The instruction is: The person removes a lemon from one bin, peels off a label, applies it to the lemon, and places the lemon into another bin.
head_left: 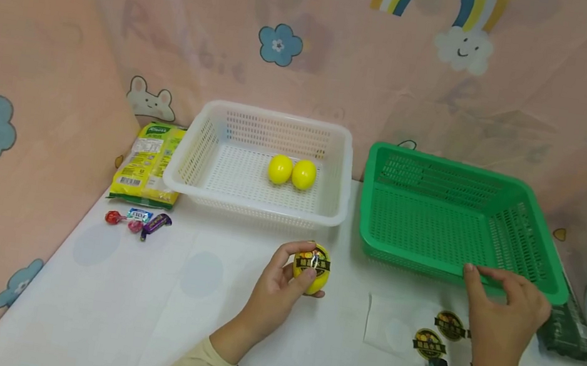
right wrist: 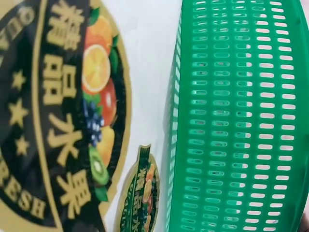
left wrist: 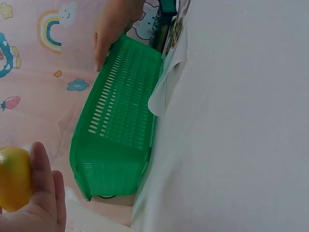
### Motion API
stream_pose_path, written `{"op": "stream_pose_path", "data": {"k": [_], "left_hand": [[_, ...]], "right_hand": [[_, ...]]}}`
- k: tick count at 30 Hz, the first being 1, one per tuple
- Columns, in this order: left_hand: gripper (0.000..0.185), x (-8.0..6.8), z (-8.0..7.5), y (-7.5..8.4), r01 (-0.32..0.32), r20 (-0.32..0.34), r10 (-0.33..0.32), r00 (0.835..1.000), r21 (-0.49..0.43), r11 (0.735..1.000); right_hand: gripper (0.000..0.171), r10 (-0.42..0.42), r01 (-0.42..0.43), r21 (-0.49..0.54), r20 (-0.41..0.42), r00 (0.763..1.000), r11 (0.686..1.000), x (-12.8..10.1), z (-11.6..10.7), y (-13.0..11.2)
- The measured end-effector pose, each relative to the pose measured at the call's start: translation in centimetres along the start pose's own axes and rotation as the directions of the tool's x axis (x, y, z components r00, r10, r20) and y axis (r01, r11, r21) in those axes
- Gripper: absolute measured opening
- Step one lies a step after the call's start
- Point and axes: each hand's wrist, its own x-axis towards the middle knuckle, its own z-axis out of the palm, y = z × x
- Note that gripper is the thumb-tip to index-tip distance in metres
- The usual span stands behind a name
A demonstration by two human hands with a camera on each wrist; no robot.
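Round yellow lemon with dark label (head_left: 312,267) on white table (head_left: 137,311), gripped by left hand (head_left: 278,288) | right hand (head_left: 502,309) fingers straight on green plastic basket (head_left: 435,223) rim | left wrist: lemon (left wrist: 13,178) held | right wrist: fruit sticker (right wrist: 63,116) beside basket (right wrist: 236,116).

**Yellow, Green and Pastel Pink**

A yellow lemon (head_left: 311,268) wears a black-and-gold fruit sticker (head_left: 314,264). The green basket (head_left: 459,215) and white basket (head_left: 262,165) sit on a white desk (head_left: 137,311). The pink backdrop (head_left: 349,39) shows rainbows, clouds and blue flowers.
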Motion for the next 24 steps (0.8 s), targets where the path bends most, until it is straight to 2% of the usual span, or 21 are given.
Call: {"op": "stream_pose_path", "data": {"k": [3,7,14,20,24], "left_hand": [[0.04,0.1,-0.1,0.1,-0.005,-0.004,0.005,1.0,-0.004,1.0],[0.039,0.1,-0.1,0.1,-0.016,-0.02,0.016,1.0,-0.009,1.0],[0.034,0.3,0.1,-0.3,-0.024,-0.104,0.025,0.994,0.009,1.0],[0.026,1.1,0.6,-0.4,-0.045,-0.194,0.052,0.98,0.039,0.998],[0.025,1.7,1.0,-0.5,-0.089,-0.245,0.099,0.964,0.052,0.995]], "right_hand": [[0.034,0.03,-0.029,0.014,-0.006,1.0,0.999,0.0,0.0,0.0],[0.034,0.02,-0.02,0.014,-0.005,1.0,1.0,0.1,0.0,0.1],[0.034,0.05,-0.05,0.021,0.014,0.999,0.999,0.3,0.1,0.2],[0.036,0.07,-0.071,0.023,0.033,0.997,0.997,0.3,0.0,0.2],[0.036,0.075,-0.076,0.029,0.042,0.996,0.997,0.4,-0.1,0.2]]}}
